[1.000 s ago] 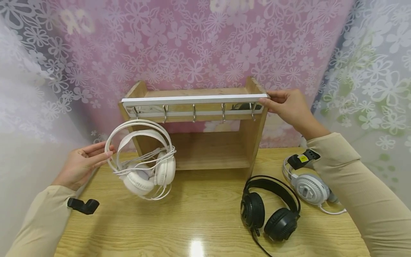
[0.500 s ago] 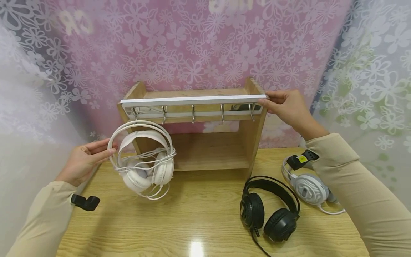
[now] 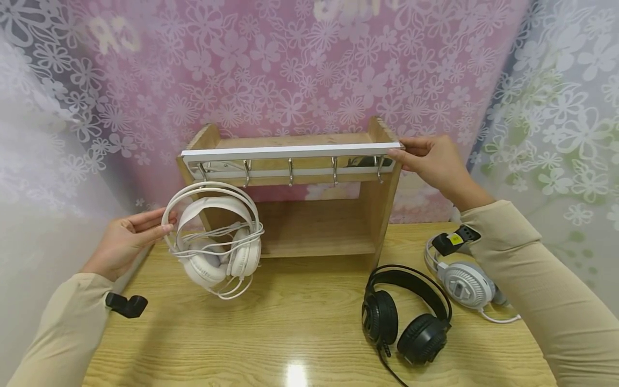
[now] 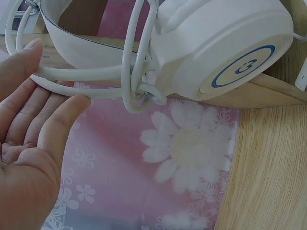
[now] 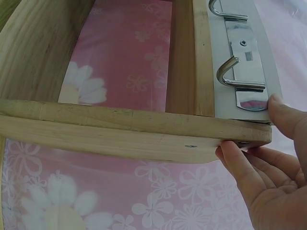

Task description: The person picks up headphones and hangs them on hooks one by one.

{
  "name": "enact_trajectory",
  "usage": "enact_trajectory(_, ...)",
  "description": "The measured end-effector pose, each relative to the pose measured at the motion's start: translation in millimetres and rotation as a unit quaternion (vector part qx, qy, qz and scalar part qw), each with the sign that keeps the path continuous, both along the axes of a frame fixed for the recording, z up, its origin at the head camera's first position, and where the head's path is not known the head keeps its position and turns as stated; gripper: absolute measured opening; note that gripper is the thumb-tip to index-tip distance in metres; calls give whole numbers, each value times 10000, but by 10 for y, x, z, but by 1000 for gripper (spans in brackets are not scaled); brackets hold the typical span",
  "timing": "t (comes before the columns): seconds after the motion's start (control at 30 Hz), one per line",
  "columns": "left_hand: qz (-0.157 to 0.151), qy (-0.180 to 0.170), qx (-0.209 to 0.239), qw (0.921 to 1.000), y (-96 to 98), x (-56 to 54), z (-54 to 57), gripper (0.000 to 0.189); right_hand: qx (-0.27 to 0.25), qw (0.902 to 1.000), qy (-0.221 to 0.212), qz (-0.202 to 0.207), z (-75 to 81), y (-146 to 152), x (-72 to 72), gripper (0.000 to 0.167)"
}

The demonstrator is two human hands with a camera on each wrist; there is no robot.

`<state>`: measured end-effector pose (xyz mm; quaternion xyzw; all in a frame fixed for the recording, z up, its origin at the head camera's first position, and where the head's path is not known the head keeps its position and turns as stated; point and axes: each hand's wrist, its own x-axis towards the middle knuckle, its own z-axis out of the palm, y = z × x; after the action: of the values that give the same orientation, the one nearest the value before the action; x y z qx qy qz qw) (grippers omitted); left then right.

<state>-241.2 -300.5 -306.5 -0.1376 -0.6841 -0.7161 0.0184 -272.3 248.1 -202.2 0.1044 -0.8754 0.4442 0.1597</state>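
Observation:
White headphones (image 3: 246,257), their cable wound around the earcups, hang upright at the left end of a wooden rack (image 3: 384,215). The top of their headband meets the leftmost hook (image 3: 202,172); whether the hook bears the weight, I cannot tell. My left hand (image 3: 123,242) pinches the left side of the headband, thumb above and fingers beneath in the left wrist view. On the rack's upper right corner, my right hand (image 3: 432,166) grips with the thumb on the hook rail (image 5: 261,76) and fingertips against the side panel (image 5: 120,136).
Black headphones (image 3: 423,338) lie on the wooden table (image 3: 232,344) at front right. Grey-white headphones (image 3: 464,285) lie behind them, partly under my right forearm. Several metal hooks line the rail. A pink flowered curtain (image 3: 300,70) hangs behind the rack.
The white headphones have swung slightly and turned a little, with their cable loop shifting left. My left hand moved slightly right with the headband. My right hand stays on the rack's corner.

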Motion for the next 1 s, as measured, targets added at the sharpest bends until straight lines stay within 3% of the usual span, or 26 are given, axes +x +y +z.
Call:
enact_trajectory(0.3, 116, 94, -311, 9994, -3, 15, 11, 34, 37, 10000, -24, -27, 11, 9, 2, 60)
enact_trajectory(0.73, -2, 11, -335, 9994, -19, 35, 66, 32, 123, 9999, -31, -50, 34, -9, 19, 59)
enact_trajectory(1.0, -24, 133, -449, 9989, -53, 52, 135, 36, 161, 9998, -25, -75, 23, -2, 28, 60)
